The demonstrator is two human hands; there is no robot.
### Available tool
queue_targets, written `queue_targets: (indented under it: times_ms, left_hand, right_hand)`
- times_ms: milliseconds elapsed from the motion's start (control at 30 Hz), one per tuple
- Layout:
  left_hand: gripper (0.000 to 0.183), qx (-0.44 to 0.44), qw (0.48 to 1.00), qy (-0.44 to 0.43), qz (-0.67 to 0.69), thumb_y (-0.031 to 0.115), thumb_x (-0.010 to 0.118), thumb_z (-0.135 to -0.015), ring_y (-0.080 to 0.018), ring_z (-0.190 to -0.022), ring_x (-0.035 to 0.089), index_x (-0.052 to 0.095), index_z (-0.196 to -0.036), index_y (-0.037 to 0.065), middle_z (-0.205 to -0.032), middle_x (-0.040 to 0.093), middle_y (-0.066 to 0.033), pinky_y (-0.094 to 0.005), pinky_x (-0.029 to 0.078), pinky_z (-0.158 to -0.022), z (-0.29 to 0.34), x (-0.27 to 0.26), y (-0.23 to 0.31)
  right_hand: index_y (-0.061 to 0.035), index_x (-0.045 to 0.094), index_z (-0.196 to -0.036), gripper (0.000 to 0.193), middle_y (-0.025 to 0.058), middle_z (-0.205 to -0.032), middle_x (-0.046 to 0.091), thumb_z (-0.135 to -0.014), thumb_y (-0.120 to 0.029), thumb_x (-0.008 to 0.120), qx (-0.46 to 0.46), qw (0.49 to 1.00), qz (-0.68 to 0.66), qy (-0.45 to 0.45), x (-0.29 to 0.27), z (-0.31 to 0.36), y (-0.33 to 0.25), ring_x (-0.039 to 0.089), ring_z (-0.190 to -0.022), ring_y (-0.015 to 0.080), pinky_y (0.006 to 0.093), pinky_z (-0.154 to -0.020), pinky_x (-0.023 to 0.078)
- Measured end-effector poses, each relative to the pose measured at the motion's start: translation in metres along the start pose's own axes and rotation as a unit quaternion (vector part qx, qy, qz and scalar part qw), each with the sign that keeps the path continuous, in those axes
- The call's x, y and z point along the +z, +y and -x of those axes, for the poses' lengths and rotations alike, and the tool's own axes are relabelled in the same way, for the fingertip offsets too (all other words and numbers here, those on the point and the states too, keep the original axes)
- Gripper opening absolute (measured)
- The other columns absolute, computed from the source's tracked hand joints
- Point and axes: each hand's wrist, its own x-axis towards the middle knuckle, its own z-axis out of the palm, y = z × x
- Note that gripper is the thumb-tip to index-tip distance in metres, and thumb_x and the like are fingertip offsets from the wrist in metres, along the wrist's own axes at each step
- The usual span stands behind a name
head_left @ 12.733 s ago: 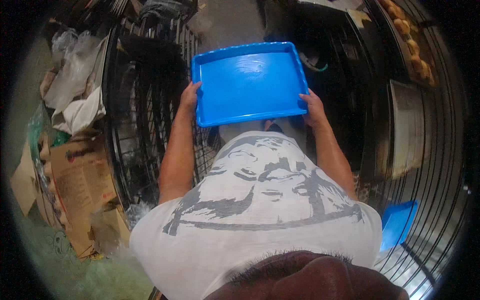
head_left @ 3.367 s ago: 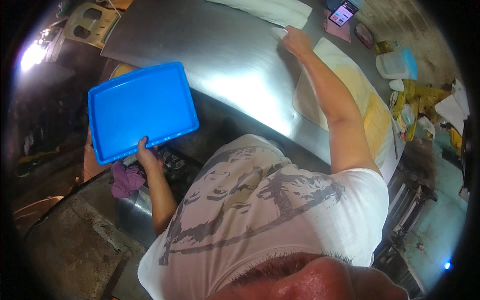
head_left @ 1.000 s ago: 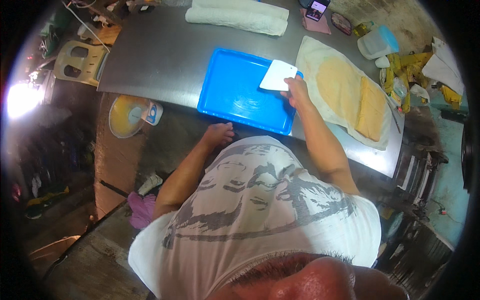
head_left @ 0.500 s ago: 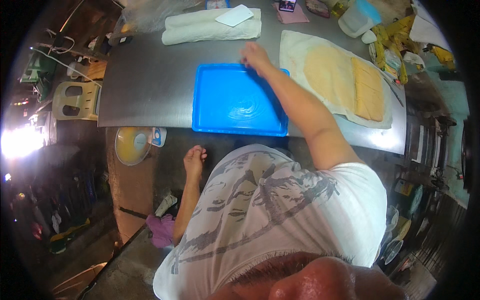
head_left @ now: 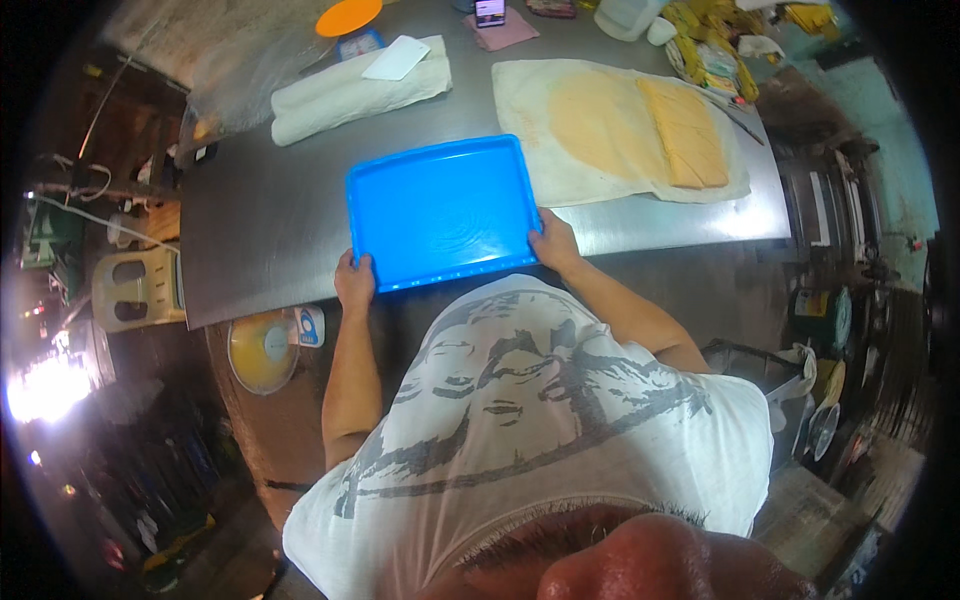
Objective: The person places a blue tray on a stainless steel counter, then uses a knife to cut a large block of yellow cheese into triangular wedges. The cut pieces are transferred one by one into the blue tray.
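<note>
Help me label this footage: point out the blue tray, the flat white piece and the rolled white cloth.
Blue tray (head_left: pixel 442 215), head view: bare middle of its floor.
Flat white piece (head_left: pixel 397 59), head view: middle of its upper face.
Rolled white cloth (head_left: pixel 348 102), head view: middle of its length.

The tray (head_left: pixel 440 205) at the centre of the frame is plain bright blue. In the upper left, the rolled cloth (head_left: pixel 325 110) is off-white, the flat scraper (head_left: pixel 397 58) white, and the round disc (head_left: pixel 349 17) orange. Upper right of centre, the spread cloth (head_left: pixel 522 160) is cream, its round patch (head_left: pixel 590 120) pale yellow, and the slab (head_left: pixel 683 135) deeper golden yellow. The tabletop (head_left: pixel 250 220) is silver-grey, the small cloth (head_left: pixel 512 38) at top centre pink, the chair (head_left: pixel 160 288) at left beige. Lower centre, the shirt (head_left: pixel 540 455) is white with a brushy dark-grey print. At far right, the wall (head_left: pixel 885 125) is pale turquoise.
</note>
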Motion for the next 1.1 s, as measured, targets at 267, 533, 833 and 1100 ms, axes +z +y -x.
queue_targets:
  times_ms: [267,533,833,1100]
  left_hand:
    - [0.058,-0.053,0.992,-0.008,0.113,0.023,0.068,-0.087,-0.0209,-0.093,0.069,0.059,-0.132,-0.012,-0.107,0.073,-0.0156,-0.0344,0.053,-0.085,0.023,-0.003,-0.002]
    - [0.053,-0.033,0.994,0.04,0.101,0.009,0.064,-0.082,-0.0195,-0.085,0.067,0.062,-0.132,-0.007,-0.1,0.073,-0.0131,-0.0334,0.054,-0.079,0.037,0.016,-0.02]
    - [0.053,-0.048,0.998,0.009,0.035,0.01,0.065,-0.085,-0.0237,-0.099,0.066,0.058,-0.135,-0.008,-0.109,0.07,-0.016,-0.0357,0.052,-0.089,0.048,0.014,0.006]
    - [0.057,-0.019,0.98,0.188,-0.068,0.027,0.066,-0.086,-0.0447,-0.121,0.056,0.06,-0.134,-0.003,-0.128,0.06,-0.0284,-0.0504,0.042,-0.107,0.068,0.032,0.033]
  right_hand:
    - [-0.002,0.065,-0.12,0.038,0.0245,-0.112,0.069,-0.085,-0.017,0.062,-0.051,0.997,0.046,-0.02,-0.018,-0.037,-0.017,0.065,-0.106,0.0434,0.0516,-0.092,0.051]
    - [-0.0044,0.067,-0.124,0.041,0.0188,-0.114,0.072,-0.086,-0.02,0.068,-0.037,0.999,-0.007,0.007,-0.012,-0.02,0.021,0.07,-0.104,0.0332,0.0403,-0.091,0.054]
    - [-0.0037,0.071,-0.119,0.039,0.0155,-0.099,0.075,-0.085,-0.024,0.072,0.008,1.0,-0.025,-0.005,-0.058,-0.004,0.053,0.072,-0.095,0.0273,0.0364,-0.085,0.056]
    - [-0.0038,0.073,-0.111,0.027,0.0156,-0.094,0.076,-0.091,-0.02,0.067,0.03,0.977,-0.065,0.201,-0.178,-0.061,0.161,0.073,-0.087,0.0248,0.0361,-0.08,0.056]
